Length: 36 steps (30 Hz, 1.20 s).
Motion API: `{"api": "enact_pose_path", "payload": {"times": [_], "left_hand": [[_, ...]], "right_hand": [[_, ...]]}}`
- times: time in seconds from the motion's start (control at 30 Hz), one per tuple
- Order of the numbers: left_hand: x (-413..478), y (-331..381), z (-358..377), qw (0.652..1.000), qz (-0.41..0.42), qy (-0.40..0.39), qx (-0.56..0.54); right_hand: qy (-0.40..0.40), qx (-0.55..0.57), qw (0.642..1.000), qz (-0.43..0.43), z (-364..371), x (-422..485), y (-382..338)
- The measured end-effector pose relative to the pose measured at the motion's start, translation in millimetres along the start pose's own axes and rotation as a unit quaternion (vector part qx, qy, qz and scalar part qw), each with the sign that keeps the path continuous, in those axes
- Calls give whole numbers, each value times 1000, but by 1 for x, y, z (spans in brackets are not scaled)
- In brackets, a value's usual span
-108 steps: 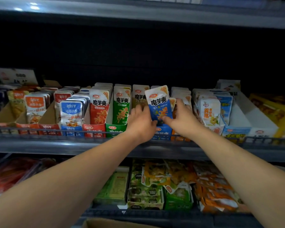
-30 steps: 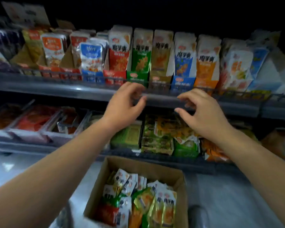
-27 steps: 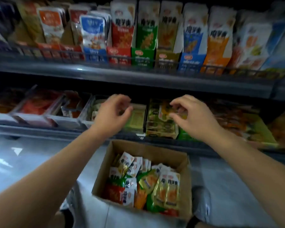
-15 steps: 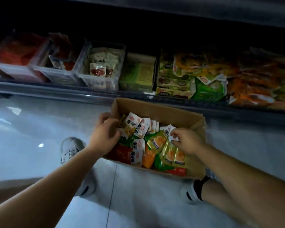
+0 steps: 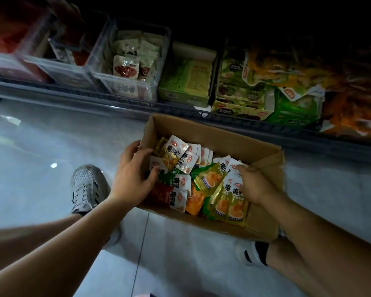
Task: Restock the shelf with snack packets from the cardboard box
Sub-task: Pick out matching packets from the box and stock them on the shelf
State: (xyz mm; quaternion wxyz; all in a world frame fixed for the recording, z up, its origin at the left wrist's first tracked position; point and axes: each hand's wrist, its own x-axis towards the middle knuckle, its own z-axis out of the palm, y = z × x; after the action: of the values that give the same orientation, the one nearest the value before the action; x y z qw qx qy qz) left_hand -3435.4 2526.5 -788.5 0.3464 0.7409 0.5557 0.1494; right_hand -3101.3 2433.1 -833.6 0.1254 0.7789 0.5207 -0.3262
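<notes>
**Item:** snack packets [image 5: 181,156], loose, mixed lot.

**Location:** in the cardboard box [image 5: 212,130], which stands open on the floor [image 5: 41,168] just in front of the lowest shelf [image 5: 120,99]. None is on its way to the shelf.

**Grip, left hand [image 5: 135,179]:** I reach over the box's left wall, with my fingers bent and resting on the packets at that end. I cannot tell whether they pinch one.

**Grip, right hand [image 5: 254,186]:** my fingers curl round the tops of a few white packets at the right end and hold them bunched.

**Risks, as I judge them:**
- Slippage. The wrappers look glossy and slick. A bunch held only by its top edges could fan out on the lift and drop a packet on the floor.
- Mixed pick. The colours lie jumbled and overlapping, so a handful may carry a wrong flavour along and it would be shelved in the wrong place.
- Box shift. My left hand is at the wall, and a pull there could drag or tip the light carton.
- Crushing. A hard squeeze could crease the soft pouches.

**Appearance:** small flat pouches with white tops, dark lettering and a red badge. The lower parts are red, orange, green or yellow-gold, with a pictured snack. They lie heaped at all angles, some on edge, and the heap sits below the rim. The light is dim and the finer print is unreadable.
</notes>
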Motion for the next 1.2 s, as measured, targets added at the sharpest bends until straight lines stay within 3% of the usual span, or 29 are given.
{"api": "enact_pose_path", "payload": {"times": [0.43,0.53,0.6,0.67,0.73,0.83,0.9,1.0,1.1,1.2], "left_hand": [[-4,0,-2,1000,-3,2,27],[-3,16,-1,991,82,31,101],[-2,36,5,987,132,-7,90],[-3,62,11,986,71,-151,8],[-4,75,19,959,-29,-262,-101],[-6,67,25,944,-107,-243,-194],[-8,56,24,935,-150,-197,-255],[-11,46,20,908,-194,-151,-338],[-11,41,20,915,-195,-127,-330],[-10,40,22,912,-212,-106,-334]], "right_hand": [[25,100,991,-84,-18,-14,-5],[30,132,983,-124,-45,-26,-19],[31,167,972,-164,-62,-34,-35],[28,238,952,-191,-74,-41,-54],[30,306,932,-195,-79,-46,-71],[43,404,900,-158,-72,-43,-75],[62,363,920,-134,-58,-34,-57],[63,146,984,-79,-27,-17,-22],[34,99,994,-28,1,-9,-7],[13,94,995,-31,16,-4,-1]]}}
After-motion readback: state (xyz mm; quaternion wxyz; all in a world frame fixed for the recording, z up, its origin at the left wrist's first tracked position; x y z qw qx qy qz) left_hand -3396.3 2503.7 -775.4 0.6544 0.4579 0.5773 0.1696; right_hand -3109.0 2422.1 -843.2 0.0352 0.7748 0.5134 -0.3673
